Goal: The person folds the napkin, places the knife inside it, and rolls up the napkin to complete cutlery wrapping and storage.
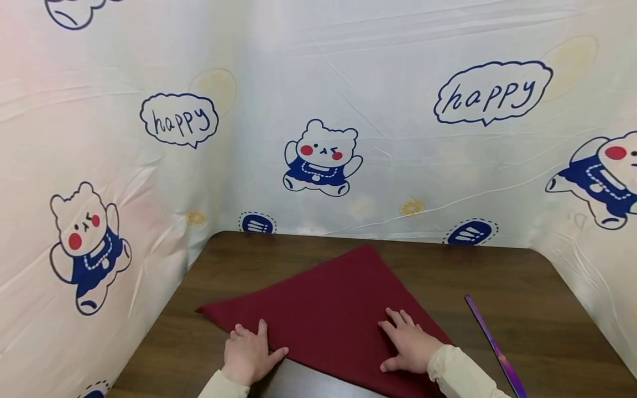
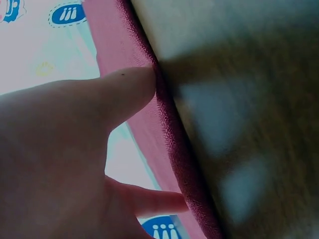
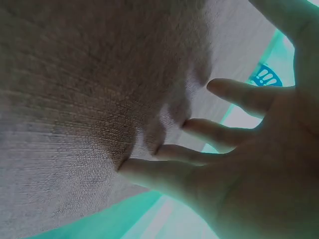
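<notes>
A dark red cloth (image 1: 328, 309), folded to a triangle, lies flat on the brown table, one corner pointing to the back and another to the left. My left hand (image 1: 247, 354) rests at its front left folded edge, thumb and fingers spread. In the left wrist view the thumb (image 2: 132, 89) touches the cloth right at the thick fold (image 2: 169, 129). My right hand (image 1: 410, 345) lies on the right part of the cloth with its fingers spread. The right wrist view shows those fingertips (image 3: 187, 123) touching the cloth surface (image 3: 75, 149).
A thin purple stick-like strip (image 1: 497, 348) lies on the table to the right of the cloth. Bare wood table top (image 1: 259, 265) shows around the cloth. A pale curtain (image 1: 388, 160) with printed bears and "happy" bubbles hangs behind the table and along both sides.
</notes>
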A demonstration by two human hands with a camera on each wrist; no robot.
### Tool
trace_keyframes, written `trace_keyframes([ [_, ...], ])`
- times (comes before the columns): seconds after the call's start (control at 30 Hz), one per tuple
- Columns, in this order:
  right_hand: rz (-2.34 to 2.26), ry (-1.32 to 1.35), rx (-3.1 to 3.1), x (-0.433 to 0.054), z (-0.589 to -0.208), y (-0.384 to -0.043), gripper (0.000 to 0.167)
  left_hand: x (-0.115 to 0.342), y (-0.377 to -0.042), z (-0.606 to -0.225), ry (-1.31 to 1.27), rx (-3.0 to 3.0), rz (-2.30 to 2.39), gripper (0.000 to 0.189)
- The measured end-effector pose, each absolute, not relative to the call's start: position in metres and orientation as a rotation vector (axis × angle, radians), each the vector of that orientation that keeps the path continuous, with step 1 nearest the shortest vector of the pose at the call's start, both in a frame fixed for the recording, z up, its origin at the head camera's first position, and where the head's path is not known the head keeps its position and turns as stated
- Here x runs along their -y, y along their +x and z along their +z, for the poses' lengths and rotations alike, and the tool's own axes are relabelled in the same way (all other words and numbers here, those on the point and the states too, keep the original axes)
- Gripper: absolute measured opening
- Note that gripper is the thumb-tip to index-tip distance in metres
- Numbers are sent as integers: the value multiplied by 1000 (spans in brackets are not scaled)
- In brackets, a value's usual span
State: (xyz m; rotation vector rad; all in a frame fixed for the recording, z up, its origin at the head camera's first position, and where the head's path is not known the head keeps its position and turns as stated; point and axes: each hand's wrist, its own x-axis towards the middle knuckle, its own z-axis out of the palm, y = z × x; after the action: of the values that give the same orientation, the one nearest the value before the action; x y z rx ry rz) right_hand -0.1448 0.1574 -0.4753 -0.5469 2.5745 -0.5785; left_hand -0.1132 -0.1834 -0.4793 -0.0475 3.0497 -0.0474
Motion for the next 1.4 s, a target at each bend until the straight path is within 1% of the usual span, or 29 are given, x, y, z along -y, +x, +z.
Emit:
trace_keyframes([
  [0.37, -523, -445, -2580, -167, -471, -120, 89, 181, -106, -484, -82, -3062, -102, 86],
  [0.53, -518, -469, -2626, -179, -477, -110, 92, 185, -104, -488, -86, -3067, -65, 81],
  [0.77, -532, -459, -2688, -201, -485, -101, 94, 211, -110, -493, -39, -3104, 60, 69],
  [1.03, -507, -415, -2680, -219, -489, -93, 88, 244, -118, -495, -75, -3080, 149, 67],
  [1.1, -501, -460, -2697, -226, -491, -91, 86, 251, -119, -496, -87, -3088, 162, 66],
  [1.27, -441, -607, -2729, -244, -497, -88, 84, 269, -122, -501, -123, -3092, 192, 72],
  [1.4, -336, -635, -2772, -252, -498, -85, 82, 281, -124, -503, -141, -3061, 193, 79],
])
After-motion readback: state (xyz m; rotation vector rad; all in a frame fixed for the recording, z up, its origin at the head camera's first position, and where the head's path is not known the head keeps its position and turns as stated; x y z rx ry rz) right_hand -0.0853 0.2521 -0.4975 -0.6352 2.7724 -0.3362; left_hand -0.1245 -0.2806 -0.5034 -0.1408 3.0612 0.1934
